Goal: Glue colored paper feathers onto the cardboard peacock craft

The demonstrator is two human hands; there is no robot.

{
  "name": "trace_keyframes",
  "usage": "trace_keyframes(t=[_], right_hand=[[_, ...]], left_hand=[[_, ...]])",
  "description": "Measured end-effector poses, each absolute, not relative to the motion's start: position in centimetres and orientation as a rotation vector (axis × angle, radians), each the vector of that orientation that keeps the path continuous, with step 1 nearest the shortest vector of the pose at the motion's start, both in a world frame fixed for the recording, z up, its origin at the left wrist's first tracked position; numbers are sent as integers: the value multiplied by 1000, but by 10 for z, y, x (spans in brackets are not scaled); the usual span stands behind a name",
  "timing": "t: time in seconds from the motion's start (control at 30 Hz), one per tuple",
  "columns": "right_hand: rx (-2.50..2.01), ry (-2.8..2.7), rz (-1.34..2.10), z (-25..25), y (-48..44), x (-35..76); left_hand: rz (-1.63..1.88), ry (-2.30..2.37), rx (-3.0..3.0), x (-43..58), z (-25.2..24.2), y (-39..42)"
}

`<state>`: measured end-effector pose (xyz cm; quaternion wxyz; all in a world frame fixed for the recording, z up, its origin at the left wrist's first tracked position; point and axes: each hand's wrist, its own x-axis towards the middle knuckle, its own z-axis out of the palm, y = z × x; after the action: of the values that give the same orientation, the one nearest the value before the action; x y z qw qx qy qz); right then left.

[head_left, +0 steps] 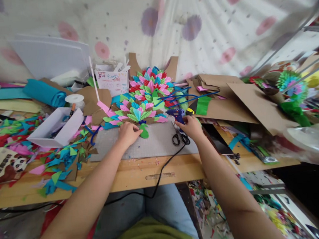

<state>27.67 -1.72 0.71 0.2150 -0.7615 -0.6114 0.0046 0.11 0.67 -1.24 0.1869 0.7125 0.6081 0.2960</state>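
On the grey cutting board [109, 146] lies a paper peacock with a green body [144, 131] and a fanned tail of pink, green and blue crepe paper [138, 112]. My left hand [129, 133] pinches the left edge of that body between thumb and fingertips. To its right, my right hand [192, 127] has its fingers bent together beside a blue hot glue gun [176, 113]; what they grip, if anything, is hidden. Black-handled scissors [176, 139] lie just below those fingers. Behind stands a second paper peacock [151, 82] with a fuller, redder tail.
A black cord [163, 168] crosses the table's front edge. Left are a white box [48, 132], crepe scraps [61, 162] and a ribbon spool [75, 100]. Right are a dark phone [217, 139], cardboard sheets [257, 105] and blue pipe cleaners [190, 94].
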Motion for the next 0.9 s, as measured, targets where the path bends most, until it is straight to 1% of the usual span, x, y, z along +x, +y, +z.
trace_keyframes(t=[0.1, 0.23, 0.37, 0.47, 0.53, 0.63, 0.73, 0.9], right_hand=[[-2192, -1727, 43, 5, -5, 271], [-2209, -1670, 92, 5, -3, 266], [-2088, -1468, 126, 13, -9, 267], [-1856, -1326, 126, 26, -12, 263], [-1677, -1332, 216, 33, -11, 253], [-1468, -1475, 464, 33, -9, 228], [-1416, -1514, 611, 21, -11, 203], [-1409, -1515, 777, -2, -22, 185]], left_hand=[[967, 1570, 1923, 0, -12, 7], [1178, 1356, 1658, -6, -15, 10], [1283, 1318, 1477, -12, -16, 12], [1370, 1360, 1411, -15, -16, 11], [1419, 1372, 1394, -15, -18, 10], [1464, 1394, 1443, -17, -20, 9], [1507, 1450, 1474, -21, -21, 9], [1570, 1462, 1291, -23, -17, 11]])
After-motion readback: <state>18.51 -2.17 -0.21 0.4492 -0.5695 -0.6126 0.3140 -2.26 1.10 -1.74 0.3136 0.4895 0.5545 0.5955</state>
